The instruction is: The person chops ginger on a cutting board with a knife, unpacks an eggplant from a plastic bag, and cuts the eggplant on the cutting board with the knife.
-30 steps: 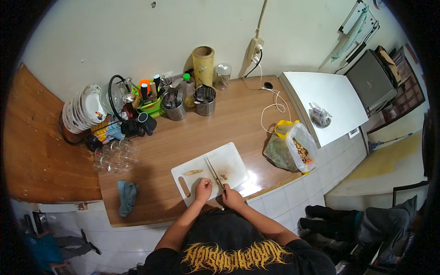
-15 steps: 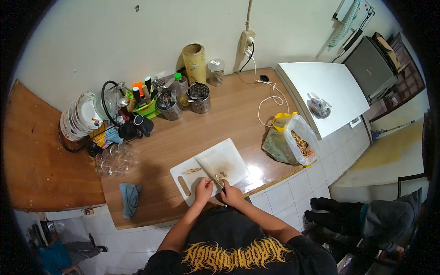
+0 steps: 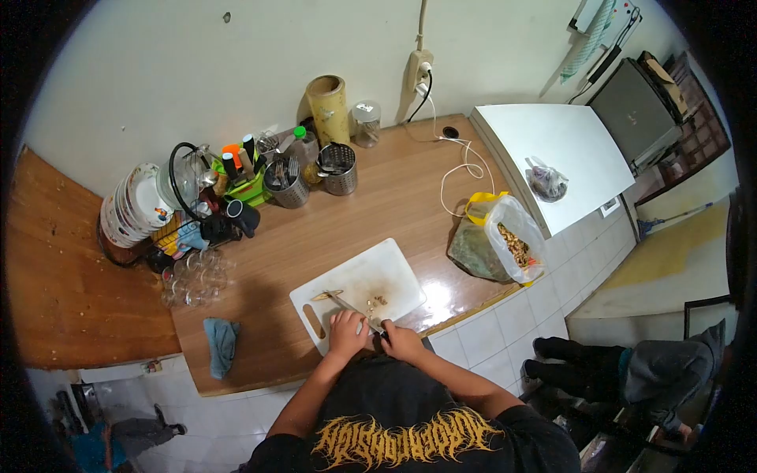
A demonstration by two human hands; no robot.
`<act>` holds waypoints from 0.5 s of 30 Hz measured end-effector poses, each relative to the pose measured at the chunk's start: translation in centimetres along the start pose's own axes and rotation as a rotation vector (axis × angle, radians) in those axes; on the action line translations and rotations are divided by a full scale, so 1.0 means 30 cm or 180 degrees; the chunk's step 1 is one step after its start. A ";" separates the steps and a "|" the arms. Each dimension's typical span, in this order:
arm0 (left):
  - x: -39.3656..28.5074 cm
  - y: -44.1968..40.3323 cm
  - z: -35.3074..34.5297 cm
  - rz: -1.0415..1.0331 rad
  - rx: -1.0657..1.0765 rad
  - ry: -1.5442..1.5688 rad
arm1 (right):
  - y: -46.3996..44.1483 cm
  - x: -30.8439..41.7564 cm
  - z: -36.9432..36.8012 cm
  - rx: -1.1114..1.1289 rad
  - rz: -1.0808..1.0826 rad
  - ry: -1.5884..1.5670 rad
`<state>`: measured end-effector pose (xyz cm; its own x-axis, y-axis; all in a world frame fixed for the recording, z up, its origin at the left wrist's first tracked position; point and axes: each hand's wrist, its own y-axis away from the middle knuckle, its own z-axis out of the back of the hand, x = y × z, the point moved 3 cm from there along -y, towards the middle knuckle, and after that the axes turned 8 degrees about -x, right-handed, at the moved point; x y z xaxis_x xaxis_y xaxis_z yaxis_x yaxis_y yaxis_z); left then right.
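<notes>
A white cutting board [image 3: 394,272] lies on the wooden table near its front edge. My right hand [image 3: 400,340] is wrapped round the dark handle of a knife [image 3: 355,309], whose blade points up and left across the board. Beside the blade, at the board's lower edge, is my left hand [image 3: 347,331], fingers bent together; whether they hold anything is hidden. The blade's tip is close to a long pale brown piece [image 3: 327,296] on the board's left part. Small brown bits [image 3: 378,301] lie to the right of the blade.
A plastic bag with brown pieces [image 3: 514,243] stands at the table's right. Glasses [image 3: 193,276], a dish rack with plates [image 3: 130,209] and a blue cloth [image 3: 221,347] are at the left. Metal cutlery holders [image 3: 339,175] stand at the back. Other people are at both lower sides.
The knife blade has swung left and lower, its tip now by the long piece. My left hand has gone from a pinch beside the knife to lying further over the board's lower edge.
</notes>
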<state>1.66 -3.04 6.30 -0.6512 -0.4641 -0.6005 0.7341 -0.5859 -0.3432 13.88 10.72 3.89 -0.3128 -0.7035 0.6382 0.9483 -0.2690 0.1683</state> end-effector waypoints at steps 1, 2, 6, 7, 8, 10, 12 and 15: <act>0.007 0.013 0.007 0.0001 0.0000 -0.0003 | 0.005 -0.005 -0.008 0.0112 0.0056 -0.0116; 0.012 0.024 0.011 0.0000 0.0003 -0.0005 | 0.009 -0.013 -0.011 0.0122 0.0055 -0.0130; 0.013 0.038 0.032 0.0029 -0.0026 0.0018 | -0.009 -0.041 -0.013 0.0255 0.0062 -0.0279; 0.016 0.040 0.032 0.0064 -0.0049 0.0023 | -0.021 -0.056 -0.014 0.0254 -0.0061 -0.0256; 0.019 0.041 0.032 0.0096 -0.0075 0.0029 | -0.038 -0.068 -0.012 0.0223 -0.0077 -0.0253; 0.015 0.031 0.037 0.0128 -0.0089 0.0061 | -0.070 -0.081 0.019 0.0140 -0.0140 -0.0211; 0.011 0.018 0.036 0.0156 -0.0106 0.0099 | -0.093 -0.093 0.046 -0.0006 -0.0160 -0.0151; -0.004 -0.004 0.026 0.0212 -0.0045 0.0305 | -0.105 -0.114 0.080 0.0059 -0.0073 0.0122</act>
<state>1.49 -3.43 6.99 -0.5800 -0.4357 -0.6883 0.7782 -0.5461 -0.3101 12.09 15.57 2.97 -0.3358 -0.7222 0.6048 0.9416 -0.2733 0.1966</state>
